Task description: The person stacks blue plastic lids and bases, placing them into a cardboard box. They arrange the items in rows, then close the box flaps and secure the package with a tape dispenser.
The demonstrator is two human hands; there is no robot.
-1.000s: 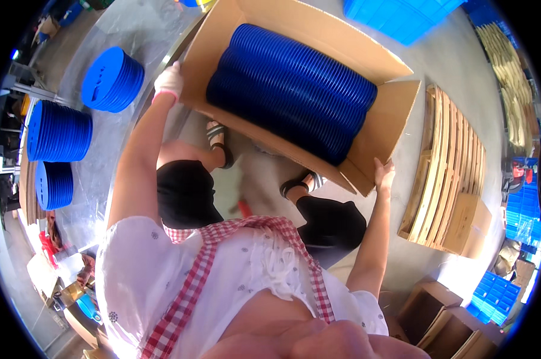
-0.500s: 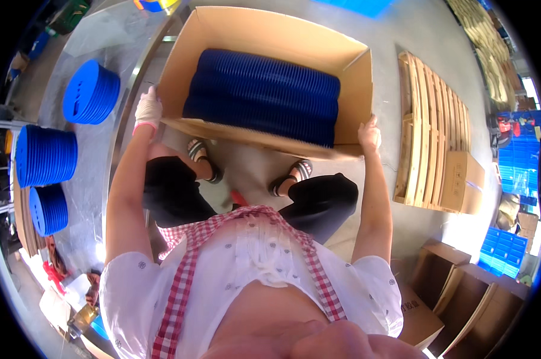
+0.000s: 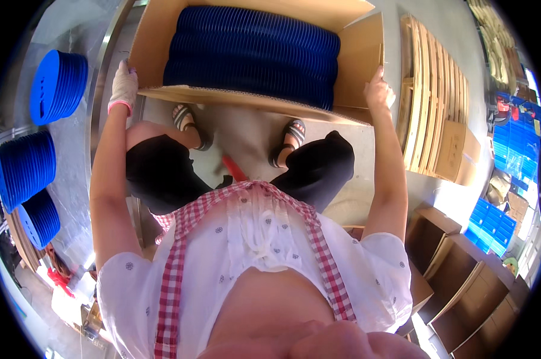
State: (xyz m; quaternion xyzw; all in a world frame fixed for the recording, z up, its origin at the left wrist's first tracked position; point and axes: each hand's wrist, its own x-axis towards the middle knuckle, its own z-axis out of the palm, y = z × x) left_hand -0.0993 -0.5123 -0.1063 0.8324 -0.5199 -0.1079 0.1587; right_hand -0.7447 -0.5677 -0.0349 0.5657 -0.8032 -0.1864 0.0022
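Note:
An open cardboard box (image 3: 359, 63) is held out in front of me above the floor, one end by each hand. Inside lie rows of thin dark-blue discs (image 3: 252, 57), packed on edge. My left hand (image 3: 124, 88), in a pale work glove with a pink cuff, grips the box's left end near its front corner. At the opposite end, my bare right hand (image 3: 380, 94) is closed on the wall, its thumb along the outside. The fingertips of both hands are partly hidden by the cardboard.
To my left, a grey metal table (image 3: 79, 155) bears stacks of blue discs (image 3: 58, 87). A wooden pallet (image 3: 426, 96) lies to the right, with a closed carton (image 3: 457, 152) at its near end. Open cartons (image 3: 462, 281) stand at the lower right. My sandalled feet (image 3: 291, 140) are below the box.
The box has moved away from me, up the picture and slightly left, with both hands still on it. My arms reach farther out. The table and pallet have shifted in view.

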